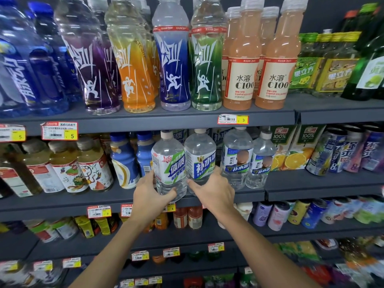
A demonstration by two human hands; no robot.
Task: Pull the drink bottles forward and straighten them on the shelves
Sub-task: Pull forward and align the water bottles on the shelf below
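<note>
Dark grey metal shelf point(291, 191) carrying rows of drinks, clear plastic bottle with green-white label point(169, 163) standing at its front edge, left grip point(148, 197) curling round its lower body, clear plastic bottle with blue-white label point(200, 159) just beside it, right grip point(214, 193) wrapping its base

My L hand point(148, 196) & R hand point(214, 192): both bare. L forearm point(116, 246) & R forearm point(255, 240) bare as well, w/ skin showing from the wrists right down to the bottom edge of frame, where both arms get cut off. Forearms slim, wrists narrow; the wide lens makes them look long & stretched, thicker twd the bottom. Fingers slender, thumbs a bit broader. Nails too small to make out. Light catches the upper side of ea. forearm.
</note>
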